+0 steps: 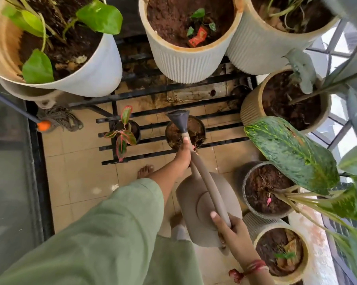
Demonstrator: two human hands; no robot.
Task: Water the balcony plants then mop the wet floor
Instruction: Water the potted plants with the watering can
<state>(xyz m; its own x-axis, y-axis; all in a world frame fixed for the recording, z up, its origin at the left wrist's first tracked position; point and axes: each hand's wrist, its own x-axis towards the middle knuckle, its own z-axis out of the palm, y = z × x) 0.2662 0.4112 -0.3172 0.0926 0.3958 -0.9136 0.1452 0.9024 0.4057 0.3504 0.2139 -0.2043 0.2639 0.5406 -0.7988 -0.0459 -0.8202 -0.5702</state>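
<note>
A taupe watering can (202, 204) hangs over the tiled floor (76, 177), its long spout ending in a dark rose (178, 119). The rose is above a small black pot (202, 128) of bare soil on the low black rack. My left hand (183, 153) grips the spout just behind the rose. My right hand (233, 229) grips the can's handle at its rear end. A mop head (59, 119) with an orange collar lies on the floor at the left.
Large white ribbed pots (183, 66) stand on the upper rack. A small pot with a red-green plant (123, 132) sits left of the watered pot. Beige and grey pots (255, 206) line the right side by the railing. My bare foot (145, 171) stands on the tiles.
</note>
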